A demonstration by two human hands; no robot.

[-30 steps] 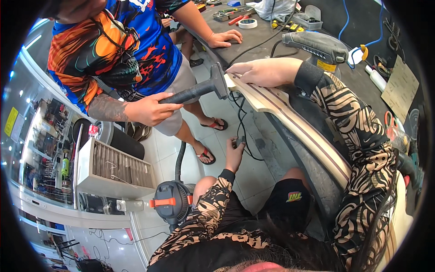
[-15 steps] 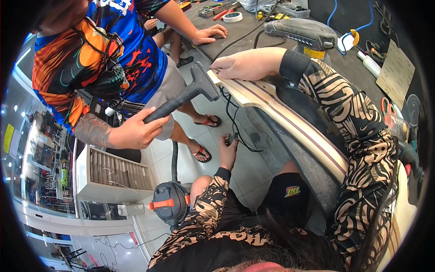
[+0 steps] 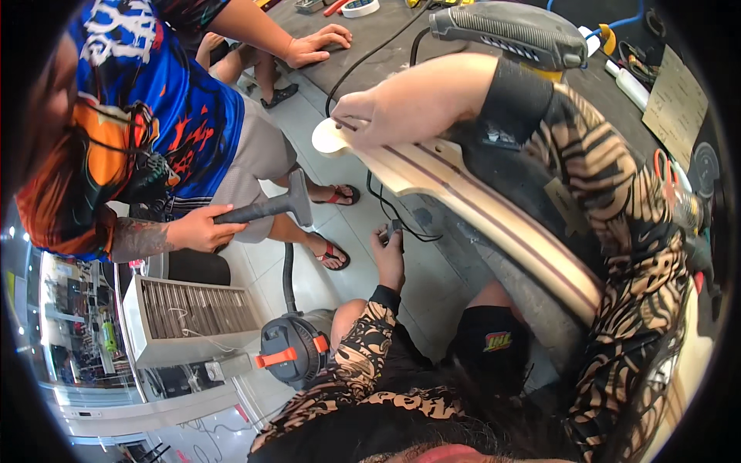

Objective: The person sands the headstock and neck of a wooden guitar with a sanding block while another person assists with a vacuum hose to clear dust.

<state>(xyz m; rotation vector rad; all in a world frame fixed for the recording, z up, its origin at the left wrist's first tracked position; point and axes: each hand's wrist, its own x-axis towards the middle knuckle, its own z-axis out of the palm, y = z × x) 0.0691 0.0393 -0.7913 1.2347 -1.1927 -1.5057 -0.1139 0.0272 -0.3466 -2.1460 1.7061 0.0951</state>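
Observation:
My right hand (image 3: 421, 104) grips the near-rounded end of a long pale wooden guitar neck (image 3: 494, 212) with dark stripes running along it. Holes show in its wider end, and its other end runs down toward my right forearm. The neck lies at a slant along the edge of a dark workbench (image 3: 370, 58). Lower down, between my knees and the bench, my left hand (image 3: 388, 253) is closed on a small dark block. Its kind is hard to make out.
A grey corded power sander (image 3: 509, 35) sits behind my right hand. At left, a co-worker's hand (image 3: 201, 230) holds a black vacuum nozzle (image 3: 297, 202). A vacuum cleaner (image 3: 293, 351) stands on the tiled floor, left of my knee. Black cable (image 3: 401, 224) hangs beside the bench.
The wooden neck's held end has shifted left, showing its rounded tip, and my right hand moved with it. The co-worker's nozzle has dropped down and left, away from the wood.

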